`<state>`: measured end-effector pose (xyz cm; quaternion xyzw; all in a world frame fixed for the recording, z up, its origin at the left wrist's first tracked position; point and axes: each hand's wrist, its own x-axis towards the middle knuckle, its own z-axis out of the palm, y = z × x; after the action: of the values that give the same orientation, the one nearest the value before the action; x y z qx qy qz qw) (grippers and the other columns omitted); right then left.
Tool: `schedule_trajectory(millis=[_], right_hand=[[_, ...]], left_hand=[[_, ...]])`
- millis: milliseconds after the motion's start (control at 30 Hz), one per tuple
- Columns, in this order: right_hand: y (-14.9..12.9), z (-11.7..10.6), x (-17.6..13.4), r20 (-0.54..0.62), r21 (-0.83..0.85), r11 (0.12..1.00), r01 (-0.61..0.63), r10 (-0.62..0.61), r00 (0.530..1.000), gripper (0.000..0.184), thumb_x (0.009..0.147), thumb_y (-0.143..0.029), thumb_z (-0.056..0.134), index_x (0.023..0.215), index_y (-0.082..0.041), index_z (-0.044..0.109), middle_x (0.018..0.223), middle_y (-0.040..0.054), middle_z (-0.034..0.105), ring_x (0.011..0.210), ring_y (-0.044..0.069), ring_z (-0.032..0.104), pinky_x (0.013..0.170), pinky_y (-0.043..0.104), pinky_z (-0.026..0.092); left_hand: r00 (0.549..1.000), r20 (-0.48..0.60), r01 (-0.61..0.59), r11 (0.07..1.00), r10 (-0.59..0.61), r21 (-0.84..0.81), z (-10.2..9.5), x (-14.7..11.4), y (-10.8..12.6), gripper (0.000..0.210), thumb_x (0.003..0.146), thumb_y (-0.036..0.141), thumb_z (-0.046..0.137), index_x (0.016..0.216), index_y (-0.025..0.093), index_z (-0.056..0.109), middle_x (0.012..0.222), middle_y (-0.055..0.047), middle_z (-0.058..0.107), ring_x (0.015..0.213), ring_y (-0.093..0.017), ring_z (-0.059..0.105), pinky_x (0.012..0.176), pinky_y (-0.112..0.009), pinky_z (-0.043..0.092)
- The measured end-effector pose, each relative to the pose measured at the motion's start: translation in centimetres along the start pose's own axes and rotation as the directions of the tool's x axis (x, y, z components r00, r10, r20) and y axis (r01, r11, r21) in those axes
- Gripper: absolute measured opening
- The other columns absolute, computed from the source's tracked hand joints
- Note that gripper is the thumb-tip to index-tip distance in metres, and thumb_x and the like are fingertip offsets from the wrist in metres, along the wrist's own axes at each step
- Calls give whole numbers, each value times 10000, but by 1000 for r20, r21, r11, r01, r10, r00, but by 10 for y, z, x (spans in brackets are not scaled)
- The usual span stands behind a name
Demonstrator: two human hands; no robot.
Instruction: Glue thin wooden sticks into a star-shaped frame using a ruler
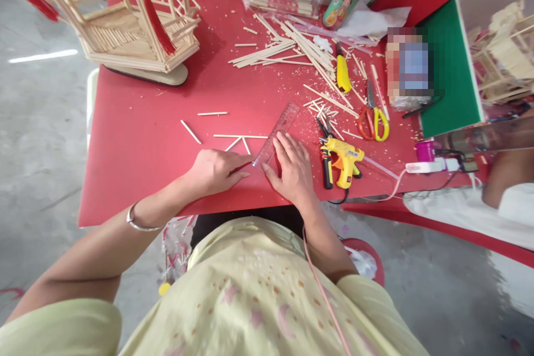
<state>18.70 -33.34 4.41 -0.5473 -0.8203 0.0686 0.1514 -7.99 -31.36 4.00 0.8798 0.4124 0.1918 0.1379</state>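
A clear plastic ruler lies slanted on the red tabletop. My right hand holds it along its right edge, thumb near the lower end and fingers higher up. From the left, my left hand reaches to the ruler's lower end with index finger and thumb extended apart; nothing shows between them, and its other fingers are curled under, partly hidden. Just above the hands, a long thin wooden stick meets two short slanted sticks. Two loose sticks lie farther left.
A wooden stick model with red tassels stands back left. Right of my hands are a yellow glue gun, pliers, scissors and a yellow cutter. Many sticks lie behind. Another person's arm is at right.
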Motion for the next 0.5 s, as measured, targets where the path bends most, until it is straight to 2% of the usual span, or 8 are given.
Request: schedule_trajectory(millis=[167, 500], right_hand=[[0, 1, 0, -13, -8, 1000, 3, -3, 1000, 706, 1095, -542, 497, 1661, -127, 426, 1733, 174, 446, 1641, 316, 379, 1349, 552, 285], [-2, 0, 1, 14, 19, 1000, -20, 19, 1000, 725, 1094, -553, 480, 1706, -183, 363, 1744, 161, 433, 1645, 328, 373, 1349, 588, 281]], left_hand=[[1000, 20, 11, 1000, -12, 13, 0, 0, 0, 416, 1073, 531, 575, 1309, 266, 794, 912, -35, 843, 744, -169, 752, 570, -269, 383], [1000, 16, 16, 1000, -15, -8, -1, 0, 1, 443, 1082, 551, 542, 1306, 261, 792, 929, -48, 849, 759, -174, 768, 567, -265, 398]])
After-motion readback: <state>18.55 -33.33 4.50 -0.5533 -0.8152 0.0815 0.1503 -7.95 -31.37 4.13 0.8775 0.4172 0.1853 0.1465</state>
